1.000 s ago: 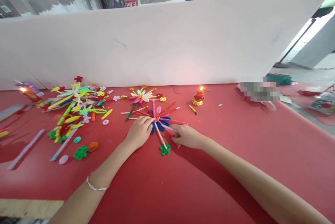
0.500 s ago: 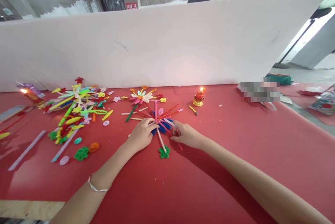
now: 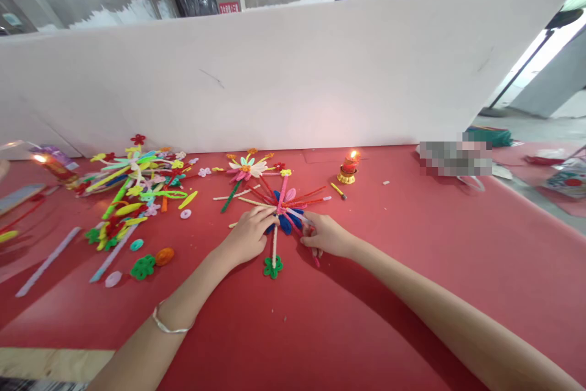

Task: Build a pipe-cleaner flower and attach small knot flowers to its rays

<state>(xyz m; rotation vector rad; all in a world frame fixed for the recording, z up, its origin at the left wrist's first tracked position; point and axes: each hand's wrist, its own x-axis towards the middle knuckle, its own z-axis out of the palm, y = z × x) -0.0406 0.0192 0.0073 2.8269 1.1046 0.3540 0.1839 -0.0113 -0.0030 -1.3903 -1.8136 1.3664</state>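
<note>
A pipe-cleaner flower [image 3: 287, 224] with dark blue petals, a pink petal and red, pink and pale stems spread outward lies in the middle of the red table. My left hand [image 3: 249, 231] closes its fingertips on the flower's left side, near its centre. Opposite it, my right hand [image 3: 330, 236] pinches a pale lilac pipe cleaner [image 3: 297, 214] that runs to the centre; the fingers partly hide it. One cream stem points toward me and ends in a green small flower [image 3: 273, 266]. Just behind lies another flower [image 3: 247, 169] with white, pink and mint petals.
A lit red candle [image 3: 350, 165] on a gold base stands behind my right hand, beside a short yellow stub [image 3: 339, 190]. Another lit candle [image 3: 57, 170] is at far left, near a heap of colourful pipe-cleaner pieces [image 3: 137, 177]. A white panel [image 3: 274, 86] borders the back.
The blue-petalled flower has turned clockwise: its green-ended stem has swung left and its upright pink stem right. Both hands stay nearly in place. Something blurred, perhaps a person's hand, has appeared at the left edge.
</note>
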